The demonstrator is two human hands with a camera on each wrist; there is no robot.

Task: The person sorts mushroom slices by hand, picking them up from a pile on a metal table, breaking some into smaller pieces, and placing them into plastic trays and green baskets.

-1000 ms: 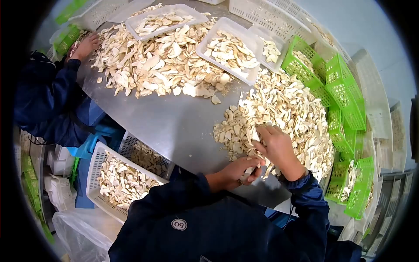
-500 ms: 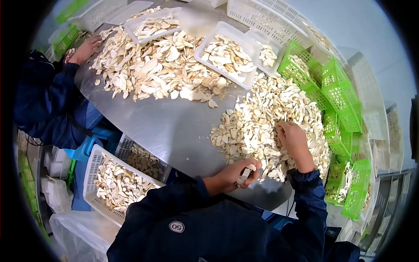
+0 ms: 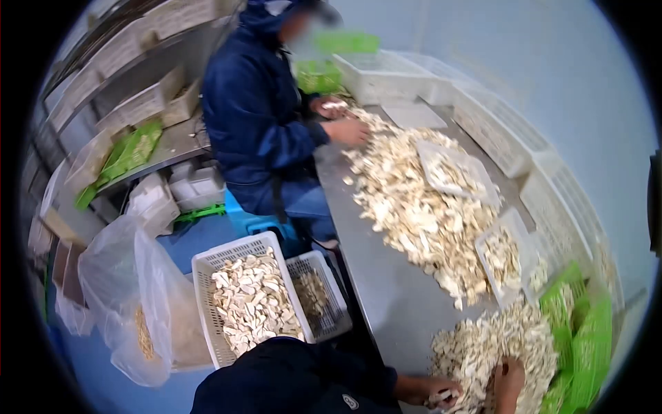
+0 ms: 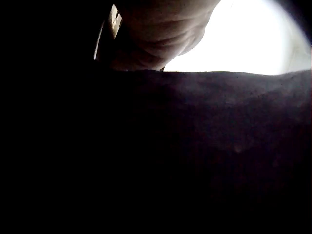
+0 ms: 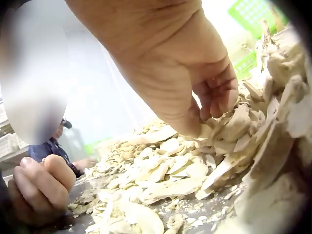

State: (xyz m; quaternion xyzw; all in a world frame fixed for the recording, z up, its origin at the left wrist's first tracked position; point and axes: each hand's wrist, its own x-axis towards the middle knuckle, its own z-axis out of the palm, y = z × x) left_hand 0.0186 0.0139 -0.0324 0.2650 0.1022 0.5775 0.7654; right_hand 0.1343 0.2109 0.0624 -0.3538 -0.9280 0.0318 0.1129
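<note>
Slices (image 5: pixel 170 187) under your right hand (image 5: pixel 180 78), its grip unclear, look light, brittle, best pinched across flat faces; your left hand (image 5: pixel 41 192) clutches some.

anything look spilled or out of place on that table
Mildly: one translucent tray sits askew, resting on loose slices rather than bare tabletop, and small crumbs litter the metal beside the slices.

Head view downward; wrist views close; head, right share pile (image 3: pixel 510 334).

Right hand (image 3: pixel 509 376) in a heap of pale slices (image 3: pixel 495 343)
</note>
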